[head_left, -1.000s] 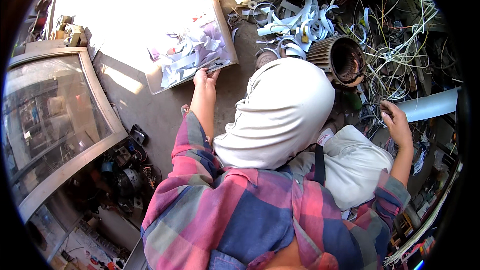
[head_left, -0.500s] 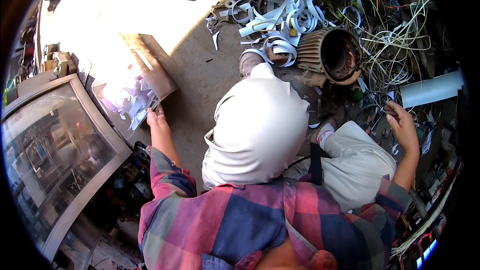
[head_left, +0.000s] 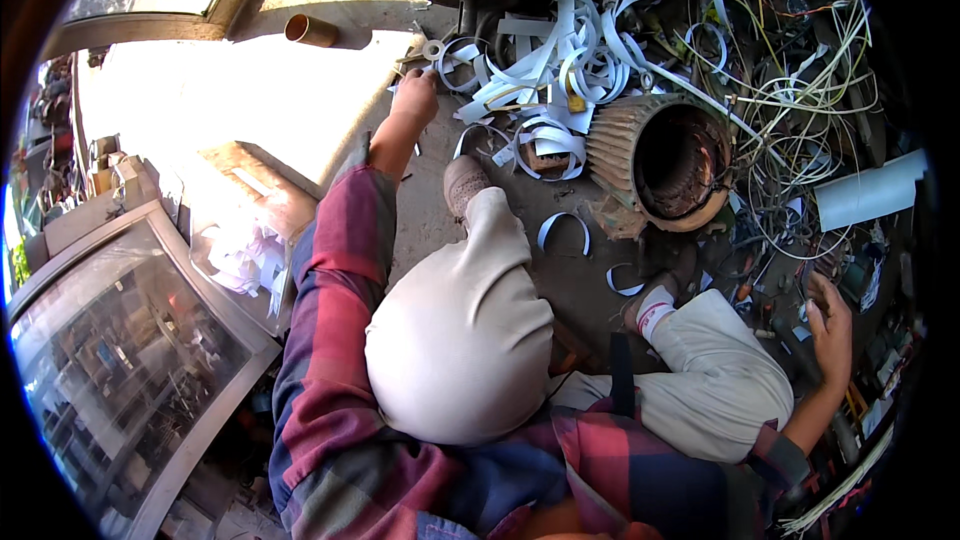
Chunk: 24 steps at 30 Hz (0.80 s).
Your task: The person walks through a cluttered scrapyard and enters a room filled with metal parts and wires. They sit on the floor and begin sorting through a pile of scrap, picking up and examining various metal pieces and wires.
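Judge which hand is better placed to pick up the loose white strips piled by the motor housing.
Left, probably. The left hand is stretched out at the edge of the white strips, beside the ribbed motor housing. The right hand is down among tangled wires, farther away.

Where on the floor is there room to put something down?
The sunlit concrete between the brown tube and the cardboard box is bare. Around the motor shell it is crowded with white strips and wires.

Glossy white plastic strips [head_left: 560, 70] lie on a rough, matt concrete floor [head_left: 300, 90] beside a dull ribbed metal motor housing [head_left: 660, 155] and a worn cardboard box [head_left: 250, 230].
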Each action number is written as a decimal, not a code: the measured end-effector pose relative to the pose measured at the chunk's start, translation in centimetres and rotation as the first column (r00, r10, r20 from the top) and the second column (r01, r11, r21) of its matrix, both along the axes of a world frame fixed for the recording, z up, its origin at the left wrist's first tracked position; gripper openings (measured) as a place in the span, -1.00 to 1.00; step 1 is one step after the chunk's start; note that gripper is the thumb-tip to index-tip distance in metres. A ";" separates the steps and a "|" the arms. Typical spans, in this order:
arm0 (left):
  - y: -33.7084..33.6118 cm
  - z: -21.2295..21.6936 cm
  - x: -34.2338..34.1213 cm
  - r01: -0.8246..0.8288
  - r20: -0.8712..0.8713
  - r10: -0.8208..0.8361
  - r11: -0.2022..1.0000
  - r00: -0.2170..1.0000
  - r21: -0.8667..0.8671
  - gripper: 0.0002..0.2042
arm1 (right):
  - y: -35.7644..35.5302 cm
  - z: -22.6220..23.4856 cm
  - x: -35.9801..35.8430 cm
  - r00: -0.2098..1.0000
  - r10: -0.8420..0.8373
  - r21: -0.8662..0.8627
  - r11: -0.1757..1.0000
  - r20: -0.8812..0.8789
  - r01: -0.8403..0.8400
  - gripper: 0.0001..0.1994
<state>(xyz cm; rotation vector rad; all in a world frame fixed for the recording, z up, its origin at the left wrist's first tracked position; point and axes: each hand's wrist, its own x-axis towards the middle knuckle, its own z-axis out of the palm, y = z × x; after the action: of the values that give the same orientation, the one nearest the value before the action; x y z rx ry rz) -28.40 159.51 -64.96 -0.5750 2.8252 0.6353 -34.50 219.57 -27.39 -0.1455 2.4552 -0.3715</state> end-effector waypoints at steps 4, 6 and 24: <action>1.1 -0.8 -1.3 0.052 0.218 -0.012 0.983 0.976 -0.176 -0.77 | -0.3 -0.5 -0.3 0.999 -0.036 0.005 0.999 -0.011 0.036 -0.61; 1.6 0.7 -1.1 0.039 0.177 0.014 0.955 0.984 -0.293 -0.78 | 0.6 -0.4 0.0 1.000 -0.022 -0.020 1.000 -0.016 0.022 -0.61; -1.0 20.7 -10.5 -0.184 -0.195 0.566 0.542 0.801 0.820 -0.88 | 2.8 0.5 1.9 0.986 0.007 -0.085 0.996 -0.166 -0.022 -0.58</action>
<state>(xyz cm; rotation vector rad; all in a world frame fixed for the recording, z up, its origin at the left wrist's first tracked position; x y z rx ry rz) -38.94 158.53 -44.26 -0.9622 2.3365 2.1846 -32.62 222.39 -26.93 -0.2397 2.6013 -0.4773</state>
